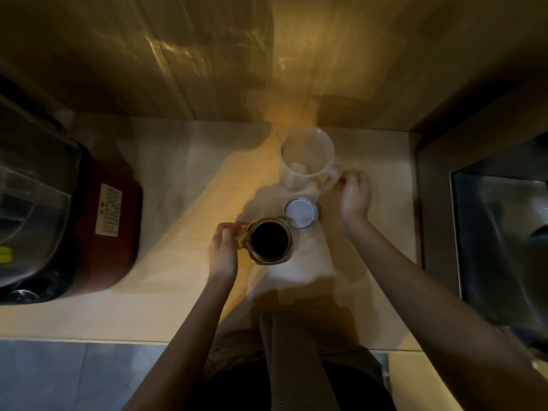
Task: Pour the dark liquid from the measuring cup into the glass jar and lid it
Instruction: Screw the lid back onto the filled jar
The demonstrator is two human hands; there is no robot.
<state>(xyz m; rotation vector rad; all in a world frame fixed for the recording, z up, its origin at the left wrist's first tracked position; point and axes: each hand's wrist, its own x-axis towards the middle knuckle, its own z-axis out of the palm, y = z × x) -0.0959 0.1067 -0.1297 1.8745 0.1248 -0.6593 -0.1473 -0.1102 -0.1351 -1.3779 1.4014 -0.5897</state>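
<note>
A glass jar point(270, 241) with a side handle stands upright on the counter, holding dark liquid, its mouth uncovered. My left hand point(223, 252) grips the jar's handle on its left side. Just behind and right of the jar lies a round lid point(300, 212), white on top. Further back stands a clear plastic measuring cup point(307, 157), upright and blurred, with no dark liquid visible in it. My right hand point(355, 194) is at the cup's handle on its right side, fingers curled around it.
A dark red rice cooker point(89, 221) with its lid raised fills the counter's left side. A steel sink point(501, 247) lies at the right. A wooden wall stands behind the pale counter point(178, 179), whose front edge runs along the bottom.
</note>
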